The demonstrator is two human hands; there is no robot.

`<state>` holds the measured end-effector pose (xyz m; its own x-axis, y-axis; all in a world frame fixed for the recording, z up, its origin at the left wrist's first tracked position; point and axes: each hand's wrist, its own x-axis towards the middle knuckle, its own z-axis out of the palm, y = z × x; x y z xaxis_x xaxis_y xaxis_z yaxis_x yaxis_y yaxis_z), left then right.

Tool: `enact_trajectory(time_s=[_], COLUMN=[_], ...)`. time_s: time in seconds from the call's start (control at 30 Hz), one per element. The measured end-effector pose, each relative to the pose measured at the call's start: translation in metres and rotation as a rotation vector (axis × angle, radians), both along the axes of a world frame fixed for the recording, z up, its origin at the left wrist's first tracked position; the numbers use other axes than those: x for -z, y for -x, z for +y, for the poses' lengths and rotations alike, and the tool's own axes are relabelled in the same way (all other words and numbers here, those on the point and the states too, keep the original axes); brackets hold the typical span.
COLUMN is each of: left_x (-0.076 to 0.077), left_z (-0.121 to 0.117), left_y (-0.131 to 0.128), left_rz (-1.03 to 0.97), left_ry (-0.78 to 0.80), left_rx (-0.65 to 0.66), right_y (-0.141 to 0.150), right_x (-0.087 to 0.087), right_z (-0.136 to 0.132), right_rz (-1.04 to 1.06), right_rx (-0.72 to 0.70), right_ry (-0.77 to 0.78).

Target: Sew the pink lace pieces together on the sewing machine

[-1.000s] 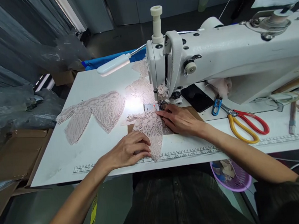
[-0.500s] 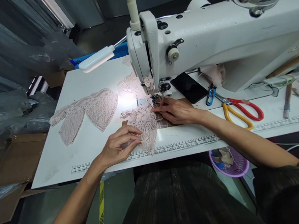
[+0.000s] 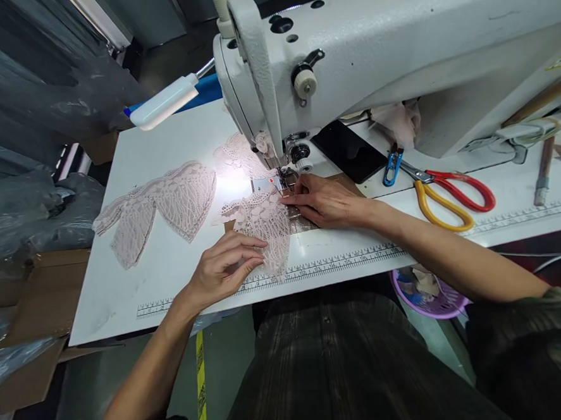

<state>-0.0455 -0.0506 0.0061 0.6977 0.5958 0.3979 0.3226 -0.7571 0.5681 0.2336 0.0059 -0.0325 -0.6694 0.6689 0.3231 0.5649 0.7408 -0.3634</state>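
A pale pink lace piece lies in front of the sewing machine's presser foot, its pointed end toward me over the printed ruler. My left hand is closed in a pinch on the lace's lower left edge. At its upper right edge, close by the presser foot, the index fingertip of my right hand presses on the lace, the other fingers bent together. Under the lace and my right hand is a brown plate. More lace lies behind the needle area, partly hidden by the machine head.
Stacked lace pieces lie on the table's left. A lit lamp shines beside the sewing machine. Right of my hand are a black phone, blue thread snips and red-and-yellow scissors. A purple basket stands below.
The camera view has shifted slightly, so the machine appears farther left and higher. Both hands and the lace keep nearly the same places relative to each other.
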Motion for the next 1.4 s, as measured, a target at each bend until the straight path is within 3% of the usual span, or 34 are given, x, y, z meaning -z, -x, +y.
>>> enact_trajectory(time_s=[0.2, 0.4, 0.67, 0.83, 1.03, 1.2, 1.4], left_x=[0.005, -0.001, 0.006, 0.011, 0.014, 0.014, 0.012], left_z=[-0.002, 0.002, 0.024, 0.043, 0.054, 0.057, 0.061], left_y=[-0.001, -0.001, -0.028, -0.046, -0.046, -0.046, -0.046], left_rz=[0.088, 0.126, 0.269, 0.403, 0.573, 0.595, 0.583], left_ry=[-0.013, -0.054, -0.343, -0.406, -0.493, -0.465, -0.317], left_rx=[0.029, 0.075, 0.006, -0.061, -0.076, -0.104, -0.061], right_y=[-0.001, -0.003, -0.002, -0.002, -0.001, -0.002, -0.003], right_x=[0.001, -0.006, -0.008, -0.010, -0.010, -0.009, -0.008], right_z=[-0.003, -0.015, -0.022, -0.023, -0.023, -0.022, -0.020], right_rz=[0.087, 0.066, -0.026, -0.036, -0.041, -0.046, -0.033], right_rx=[0.012, -0.042, -0.018, -0.005, -0.006, -0.012, -0.025], right_ry=[0.030, 0.027, -0.014, -0.006, 0.048, 0.044, 0.031])
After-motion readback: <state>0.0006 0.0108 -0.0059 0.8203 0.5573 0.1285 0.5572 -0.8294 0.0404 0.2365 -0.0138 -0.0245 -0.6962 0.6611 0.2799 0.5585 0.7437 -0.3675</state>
